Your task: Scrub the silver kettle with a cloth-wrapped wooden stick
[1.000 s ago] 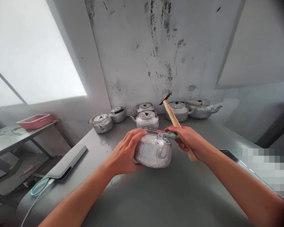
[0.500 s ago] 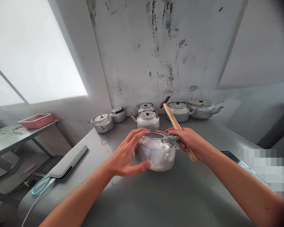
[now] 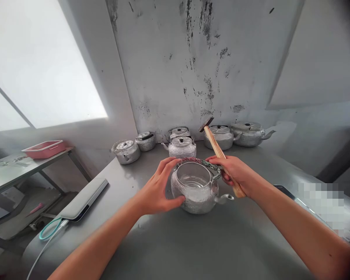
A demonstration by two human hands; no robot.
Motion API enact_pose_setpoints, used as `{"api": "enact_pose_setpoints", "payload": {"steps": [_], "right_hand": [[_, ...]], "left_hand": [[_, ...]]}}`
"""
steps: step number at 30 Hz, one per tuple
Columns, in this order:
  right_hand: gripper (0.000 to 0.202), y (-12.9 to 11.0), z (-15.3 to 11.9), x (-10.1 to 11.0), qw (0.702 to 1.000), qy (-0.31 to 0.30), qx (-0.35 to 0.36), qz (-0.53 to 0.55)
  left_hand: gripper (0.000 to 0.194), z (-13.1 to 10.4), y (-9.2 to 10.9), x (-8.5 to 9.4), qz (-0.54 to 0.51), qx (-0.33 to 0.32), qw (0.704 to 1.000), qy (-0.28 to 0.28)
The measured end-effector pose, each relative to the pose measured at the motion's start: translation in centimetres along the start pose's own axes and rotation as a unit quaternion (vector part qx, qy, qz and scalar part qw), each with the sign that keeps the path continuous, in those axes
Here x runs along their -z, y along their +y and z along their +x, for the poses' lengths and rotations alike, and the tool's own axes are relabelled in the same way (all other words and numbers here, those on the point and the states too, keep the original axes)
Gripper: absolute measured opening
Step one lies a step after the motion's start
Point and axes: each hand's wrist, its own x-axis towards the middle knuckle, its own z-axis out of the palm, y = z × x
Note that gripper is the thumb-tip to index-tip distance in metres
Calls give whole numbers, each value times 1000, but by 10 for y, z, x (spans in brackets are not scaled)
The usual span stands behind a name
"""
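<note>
A silver hammered kettle (image 3: pixel 196 198) without a lid stands on the metal table, its opening facing up and its spout pointing right. Over the opening arches a handle wrapped in red and green cord (image 3: pixel 196 160). My left hand (image 3: pixel 160 190) is at the kettle's left side, fingers and thumb spread around it; whether it presses on the wall is unclear. My right hand (image 3: pixel 231 173) is closed around the wooden shaft of a hammer (image 3: pixel 214 144), head up, with its fingertips at the right end of the corded handle.
Several lidded kettles (image 3: pixel 182 147) line the wall at the table's back. A grey power bank (image 3: pixel 83 200) with cables lies on the left, and a dark flat device (image 3: pixel 284 191) on the right. A pink basket (image 3: pixel 45 149) sits on a side table.
The kettle has tipped from leaning away to showing its open top, and its spout has swung down and right. The hammer has shifted slightly right. My left hand has barely moved.
</note>
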Motion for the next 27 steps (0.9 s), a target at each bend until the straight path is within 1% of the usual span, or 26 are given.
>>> {"api": "enact_pose_setpoints", "payload": {"steps": [2, 7, 9, 12, 16, 18, 20, 22, 27], "right_hand": [[28, 0, 0, 0, 1000, -2, 0, 3], [25, -2, -1, -3, 1000, 0, -4, 15], [24, -4, -3, -3, 1000, 1, -1, 29], [23, -9, -10, -1, 998, -4, 18, 65], [22, -23, -28, 5, 987, -34, 80, 133], [16, -29, -35, 8, 976, -47, 118, 176], [10, -33, -39, 9, 970, -52, 136, 194], [8, -33, -39, 9, 969, -53, 139, 195], [9, -28, -34, 4, 971, -59, 114, 201]], "left_hand": [[96, 0, -2, 0, 1, 2, 1000, -9], [78, -1, -2, 4, 27, 27, 999, -35], [83, -2, -3, 4, 19, 29, 999, -36], [100, -2, -5, 2, -6, 15, 1000, -20], [114, -2, -11, -1, -6, 5, 1000, 15], [120, -1, -13, -2, 1, 2, 999, 32], [121, 0, -13, -1, 3, 1, 999, 41], [111, 0, -11, 0, 9, 2, 999, 35], [67, 0, -7, 4, 40, 7, 999, -10]]}}
